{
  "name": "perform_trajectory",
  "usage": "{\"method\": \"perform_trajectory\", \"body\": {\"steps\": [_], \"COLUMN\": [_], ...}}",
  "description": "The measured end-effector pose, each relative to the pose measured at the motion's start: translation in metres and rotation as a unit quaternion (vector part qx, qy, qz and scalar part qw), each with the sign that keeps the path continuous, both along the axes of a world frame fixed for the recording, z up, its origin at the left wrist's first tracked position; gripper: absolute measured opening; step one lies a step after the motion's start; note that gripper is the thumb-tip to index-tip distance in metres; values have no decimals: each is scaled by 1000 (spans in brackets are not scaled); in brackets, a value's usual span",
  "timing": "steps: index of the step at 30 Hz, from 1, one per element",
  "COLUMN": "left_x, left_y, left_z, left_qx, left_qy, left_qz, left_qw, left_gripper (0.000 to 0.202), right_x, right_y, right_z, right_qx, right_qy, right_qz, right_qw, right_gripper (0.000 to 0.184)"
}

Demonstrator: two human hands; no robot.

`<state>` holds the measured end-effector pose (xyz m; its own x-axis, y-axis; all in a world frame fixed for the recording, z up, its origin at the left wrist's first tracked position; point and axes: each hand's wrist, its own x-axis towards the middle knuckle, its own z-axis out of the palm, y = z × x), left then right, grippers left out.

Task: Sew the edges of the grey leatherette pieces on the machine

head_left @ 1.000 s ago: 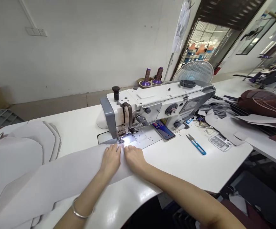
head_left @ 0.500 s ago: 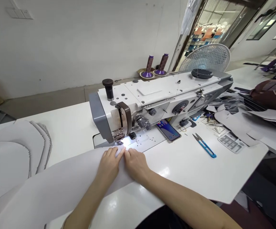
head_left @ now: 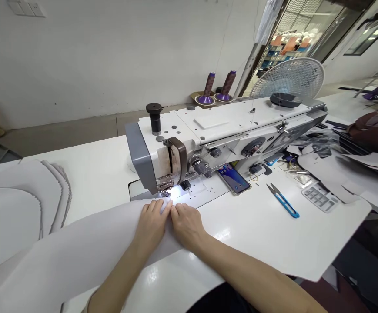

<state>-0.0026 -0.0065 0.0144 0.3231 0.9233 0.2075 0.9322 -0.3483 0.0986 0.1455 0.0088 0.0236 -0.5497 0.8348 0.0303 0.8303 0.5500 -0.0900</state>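
Observation:
A large white fabric piece runs from the lower left up to the lit needle area of a white sewing machine. My left hand is on its upper edge, fingers closed on the material and thumb pointing at the needle. Right beside it, my right hand has its fingers curled and pressed together on the same piece, at its right end. Both hands sit just in front of the presser foot, almost touching each other. What lies under the fingers is hidden.
Several stacked white pieces lie at the left. To the right are a phone, blue thread snips and scraps. Two thread cones and a fan stand behind the machine. The table edge slants at the right.
The whole view has shifted slightly, so the machine appears a little further right. My hands stay at the fabric by the needle with almost no visible movement.

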Motion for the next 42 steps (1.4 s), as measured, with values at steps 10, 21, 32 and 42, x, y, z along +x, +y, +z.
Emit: {"method": "perform_trajectory", "body": {"steps": [10, 21, 32, 42], "left_x": [-4, -1, 4, 1], "left_y": [-1, 0, -1, 4], "left_z": [0, 0, 4, 4], "left_qx": [32, 106, 90, 70], "left_qy": [1, 34, 44, 16], "left_qz": [-25, -35, -17, 0], "left_qw": [999, 993, 995, 997], "left_gripper": [68, 44, 33, 32], "right_x": [3, 2, 0, -4], "right_y": [-3, -6, -3, 10], "right_z": [-7, -6, -8, 5], "right_qx": [0, 24, 51, 44], "right_qy": [36, 22, 15, -38], "right_qz": [-70, -49, 3, 90], "right_qw": [997, 998, 999, 994], "right_gripper": [19, 17, 18, 27]}}
